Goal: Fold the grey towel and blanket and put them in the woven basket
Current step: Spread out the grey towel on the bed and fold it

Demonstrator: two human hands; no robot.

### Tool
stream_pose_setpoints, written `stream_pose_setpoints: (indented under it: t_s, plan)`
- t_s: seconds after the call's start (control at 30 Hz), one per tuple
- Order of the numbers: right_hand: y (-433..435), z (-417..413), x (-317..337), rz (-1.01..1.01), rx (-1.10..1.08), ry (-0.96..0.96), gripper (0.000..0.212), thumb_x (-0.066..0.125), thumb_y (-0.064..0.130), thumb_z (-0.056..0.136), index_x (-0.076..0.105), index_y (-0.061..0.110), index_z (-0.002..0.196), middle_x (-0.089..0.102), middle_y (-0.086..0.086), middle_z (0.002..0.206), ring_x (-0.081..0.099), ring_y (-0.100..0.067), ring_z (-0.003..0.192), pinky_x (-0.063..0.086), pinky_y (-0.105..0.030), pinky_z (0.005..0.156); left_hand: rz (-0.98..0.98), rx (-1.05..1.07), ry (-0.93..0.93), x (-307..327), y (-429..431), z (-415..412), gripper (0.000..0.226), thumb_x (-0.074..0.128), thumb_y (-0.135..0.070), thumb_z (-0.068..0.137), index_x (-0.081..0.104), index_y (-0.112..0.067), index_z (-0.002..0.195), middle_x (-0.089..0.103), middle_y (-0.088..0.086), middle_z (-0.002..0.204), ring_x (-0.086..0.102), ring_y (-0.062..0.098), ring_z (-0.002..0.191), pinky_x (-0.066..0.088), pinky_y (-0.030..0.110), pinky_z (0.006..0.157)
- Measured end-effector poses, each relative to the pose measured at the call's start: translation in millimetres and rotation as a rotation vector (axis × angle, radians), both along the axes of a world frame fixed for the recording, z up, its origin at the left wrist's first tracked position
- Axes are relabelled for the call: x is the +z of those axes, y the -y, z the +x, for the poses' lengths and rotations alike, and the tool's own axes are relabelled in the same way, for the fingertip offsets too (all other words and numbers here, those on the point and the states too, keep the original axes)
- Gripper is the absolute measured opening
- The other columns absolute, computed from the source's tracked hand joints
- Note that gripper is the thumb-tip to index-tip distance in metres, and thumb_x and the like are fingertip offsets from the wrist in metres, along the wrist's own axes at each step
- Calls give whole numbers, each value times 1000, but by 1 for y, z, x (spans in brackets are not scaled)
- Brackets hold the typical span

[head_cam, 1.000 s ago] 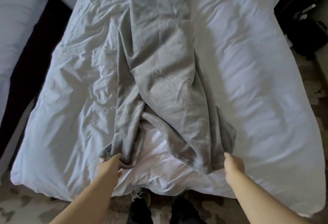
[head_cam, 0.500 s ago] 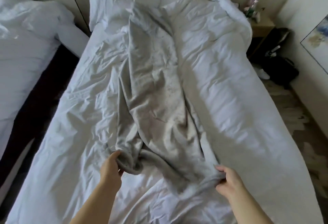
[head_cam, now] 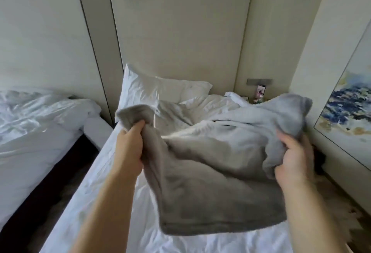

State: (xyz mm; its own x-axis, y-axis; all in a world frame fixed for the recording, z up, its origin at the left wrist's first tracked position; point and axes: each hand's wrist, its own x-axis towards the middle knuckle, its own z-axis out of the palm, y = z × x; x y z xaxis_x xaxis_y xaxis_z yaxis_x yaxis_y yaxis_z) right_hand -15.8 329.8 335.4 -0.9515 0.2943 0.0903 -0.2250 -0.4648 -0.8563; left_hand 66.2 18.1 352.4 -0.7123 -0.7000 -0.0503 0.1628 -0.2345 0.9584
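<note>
Grey blanket: plush, bunched, held in the air above the bed, lower hem hanging free. Left hand grip clenched on its left corner; right hand grasping the right bunch. Both forearms extended over the bed.

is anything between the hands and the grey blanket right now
Nothing visible. The left hand grips one bunched end and the right hand the other, holding the grey blanket up over the bed. No basket shows here, so the way to it cannot be judged.
</note>
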Motion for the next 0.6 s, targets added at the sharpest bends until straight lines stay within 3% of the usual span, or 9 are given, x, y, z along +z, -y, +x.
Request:
stream_pose_setpoints:
  t_s: [0.07, 0.1, 0.17, 0.23, 0.3, 0.37, 0.43, 0.53, 0.6]
  plan:
    - [21, 14, -64, 187, 53, 379, 23, 60, 10, 82, 66, 8, 104, 69, -12, 95, 65, -30, 83, 57, -38, 73, 47, 1, 171, -35, -10, 6, 23, 58, -24, 90, 64, -5, 102, 68, 20, 95, 65, 34, 91, 47, 20, 55]
    - [30, 25, -95, 269, 96, 578, 21, 57, 9, 86, 63, 1, 105, 63, -16, 93, 59, -30, 78, 52, -42, 68, 86, -45, 235, -51, -15, 12, 22, 57, -23, 91, 61, -5, 103, 66, 19, 95, 64, 33, 87, 48, 22, 57]
    - [37, 48, -141, 306, 201, 870, 22, 54, 9, 89, 60, -3, 107, 57, -17, 85, 51, -28, 66, 44, -34, 54, 81, -69, 330, -70, -18, 23, 15, 61, -24, 88, 59, -9, 90, 65, 11, 83, 62, 26, 74, 48, 28, 60]
    - [34, 61, -157, 228, 245, 968, 24, 55, 9, 87, 61, -4, 107, 60, -21, 90, 56, -32, 69, 49, -37, 61, 2, -32, 361, -77, -10, 29, 15, 64, -25, 85, 58, -12, 80, 63, 9, 73, 60, 23, 69, 46, 30, 59]
    - [26, 64, -152, 177, 168, 957, 31, 57, 12, 85, 61, -5, 110, 63, -24, 102, 59, -34, 80, 49, -38, 68, -32, 15, 342, -74, -3, 33, 16, 63, -28, 85, 58, -16, 76, 61, 6, 73, 58, 21, 69, 42, 28, 56]
    - [21, 70, -135, 171, 82, 881, 33, 60, 15, 83, 63, -5, 108, 65, -24, 105, 60, -33, 83, 46, -34, 65, -45, 46, 315, -67, -3, 38, 19, 58, -32, 88, 56, -22, 72, 59, 1, 73, 55, 16, 68, 38, 27, 54]
    - [21, 82, -118, 195, 20, 765, 29, 63, 17, 81, 65, -3, 100, 67, -23, 95, 62, -33, 79, 47, -33, 62, -83, 16, 303, -64, -7, 44, 25, 53, -38, 88, 56, -23, 70, 58, -2, 69, 53, 13, 64, 38, 26, 53]
    - [30, 105, -97, 222, 9, 582, 25, 66, 25, 84, 67, 5, 99, 69, -16, 92, 66, -33, 85, 56, -40, 73, -112, -39, 289, -62, -12, 55, 33, 56, -47, 85, 58, -19, 67, 59, 3, 64, 56, 18, 60, 46, 30, 56]
    - [34, 120, -89, 334, 8, 444, 13, 65, 28, 88, 71, 16, 90, 72, -7, 87, 69, -24, 83, 58, -35, 73, -122, -78, 295, -60, -14, 61, 38, 59, -45, 86, 58, -14, 63, 59, 4, 56, 57, 19, 55, 47, 31, 54]
